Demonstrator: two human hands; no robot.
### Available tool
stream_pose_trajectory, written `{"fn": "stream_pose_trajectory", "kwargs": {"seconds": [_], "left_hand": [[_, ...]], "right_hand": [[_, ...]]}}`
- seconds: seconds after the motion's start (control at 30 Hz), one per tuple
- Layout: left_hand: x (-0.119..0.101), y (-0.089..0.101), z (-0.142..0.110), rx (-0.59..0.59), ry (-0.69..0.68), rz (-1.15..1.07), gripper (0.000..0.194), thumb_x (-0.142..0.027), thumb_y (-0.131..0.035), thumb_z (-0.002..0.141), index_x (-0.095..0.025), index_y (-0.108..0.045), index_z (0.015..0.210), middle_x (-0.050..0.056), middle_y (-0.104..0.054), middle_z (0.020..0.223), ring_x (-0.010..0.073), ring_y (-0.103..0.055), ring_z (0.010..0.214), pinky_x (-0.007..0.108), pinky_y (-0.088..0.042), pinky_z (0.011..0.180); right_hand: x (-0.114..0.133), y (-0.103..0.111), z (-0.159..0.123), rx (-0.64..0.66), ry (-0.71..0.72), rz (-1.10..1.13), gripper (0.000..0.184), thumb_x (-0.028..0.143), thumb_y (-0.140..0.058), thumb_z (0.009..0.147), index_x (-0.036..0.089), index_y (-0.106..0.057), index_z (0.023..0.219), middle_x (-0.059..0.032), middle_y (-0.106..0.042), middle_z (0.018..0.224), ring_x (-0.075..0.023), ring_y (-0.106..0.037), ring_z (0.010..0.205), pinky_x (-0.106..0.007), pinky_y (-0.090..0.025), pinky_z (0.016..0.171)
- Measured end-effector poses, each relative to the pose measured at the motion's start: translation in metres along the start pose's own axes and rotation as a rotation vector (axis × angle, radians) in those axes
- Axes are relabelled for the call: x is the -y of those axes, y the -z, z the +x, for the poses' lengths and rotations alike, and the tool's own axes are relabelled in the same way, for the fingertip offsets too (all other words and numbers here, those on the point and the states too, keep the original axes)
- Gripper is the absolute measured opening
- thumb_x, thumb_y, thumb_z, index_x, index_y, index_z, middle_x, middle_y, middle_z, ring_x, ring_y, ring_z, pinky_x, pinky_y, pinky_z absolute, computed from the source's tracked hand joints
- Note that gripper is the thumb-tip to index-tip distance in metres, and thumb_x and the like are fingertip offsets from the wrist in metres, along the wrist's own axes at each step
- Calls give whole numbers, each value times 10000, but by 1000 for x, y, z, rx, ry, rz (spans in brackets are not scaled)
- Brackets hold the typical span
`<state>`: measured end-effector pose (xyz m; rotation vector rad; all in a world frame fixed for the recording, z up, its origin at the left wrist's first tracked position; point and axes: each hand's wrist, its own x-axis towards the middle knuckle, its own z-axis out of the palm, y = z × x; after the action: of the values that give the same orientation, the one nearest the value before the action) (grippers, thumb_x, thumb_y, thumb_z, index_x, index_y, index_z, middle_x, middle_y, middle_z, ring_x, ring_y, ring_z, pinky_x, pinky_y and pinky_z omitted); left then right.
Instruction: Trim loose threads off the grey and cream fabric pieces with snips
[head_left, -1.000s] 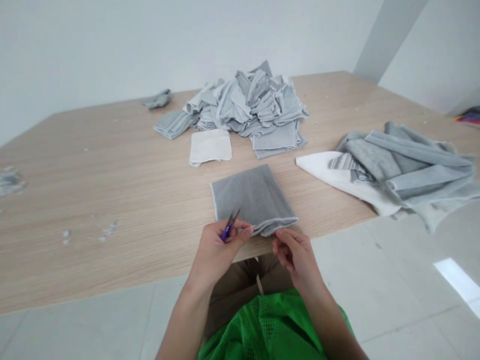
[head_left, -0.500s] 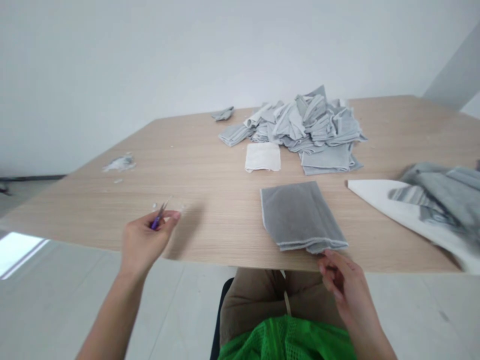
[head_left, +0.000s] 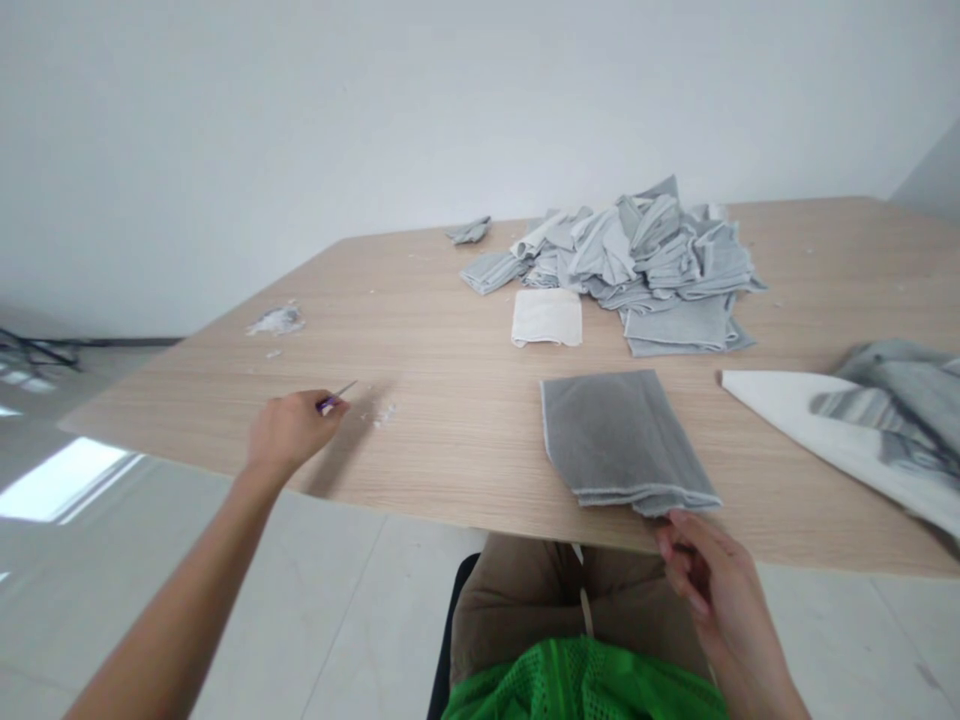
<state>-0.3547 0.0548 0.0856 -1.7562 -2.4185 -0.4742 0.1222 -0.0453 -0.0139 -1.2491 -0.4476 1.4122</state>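
1. Two bare hands are in view, well apart, above and at the near edge of one light-brown wood-grain table.
2. The left hand is closed around one pair of purple-handled metal snips; the narrow blade end sticks out past the fingers, pointing away from the person and to the right. A shadow falls on the wood beside this hand.
3. The right hand has its fingers curled, the fingertips touching the near edge of one dark-grey, folded, roughly square cloth with pale stitched edging. I cannot tell whether the edge is pinched or only touched.
4. That cloth lies flat on the table in front of the person, right of centre, its near edge layered and slightly ruffled.
5. Small white fluffy scraps lie just right of the left hand, too tiny to count. One larger patch of grey-white lint sits farther off, toward the table's left side.
6. Beyond the dark cloth lies one cream square cloth, just in front of one large heap of light-grey cloths, which overlap too much to count.
7. One small crumpled grey cloth lies left of the heap.
8. At the right lies one long, tapering white cloth, partly covered by one striped grey-and-white piece and a bundle of grey fabric.
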Motion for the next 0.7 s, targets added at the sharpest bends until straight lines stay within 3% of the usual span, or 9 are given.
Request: {"fn": "stream_pose_trajectory", "kwargs": {"seconds": [0.17, 0.27, 0.4, 0.53, 0.7], "left_hand": [[-5, 5, -6, -29, 9, 39, 565, -561, -504, 874, -86, -745, 1063, 105, -796, 913, 252, -715, 853, 305, -492, 730], [-23, 6, -21, -16, -22, -43, 506, -483, -462, 924, -174, -705, 1242, 44, -781, 1132, 260, -719, 1043, 345, -538, 894], [-65, 5, -56, 105, -124, -268, 492, -558, -508, 919, -281, -687, 1283, -6, -723, 1281, 290, -658, 1217, 427, -491, 1068], [-117, 0, -90, 313, -341, -438, 533, -622, -490, 924, -272, -700, 1267, 8, -723, 1280, 300, -679, 1177, 400, -543, 995], [-176, -15, -111, 483, -520, -580, 478, -536, -475, 980, -270, -670, 1326, 14, -725, 1277, 250, -705, 1120, 326, -551, 960]], "right_hand": [[-2, 0, 2, 13, 2, 17, 363, 451, -834, 705, 149, -640, 650, 9, -613, 589, -1, -334, 327, -145, -93, 322], [-1, -4, 1, 27, 8, 32, 379, 464, -820, 715, 151, -624, 631, 11, -612, 587, 1, -326, 321, -157, -79, 325], [3, -11, 2, 51, 22, 6, 446, 519, -819, 688, 152, -592, 579, 23, -582, 548, 3, -296, 307, -168, -75, 323], [0, -13, 6, 56, 40, -57, 467, 547, -822, 662, 161, -579, 562, 42, -538, 502, -3, -274, 303, -176, -102, 309], [-6, -12, 8, 43, 49, -51, 463, 549, -788, 697, 170, -567, 550, 51, -510, 462, -13, -270, 292, -180, -109, 294]]}}
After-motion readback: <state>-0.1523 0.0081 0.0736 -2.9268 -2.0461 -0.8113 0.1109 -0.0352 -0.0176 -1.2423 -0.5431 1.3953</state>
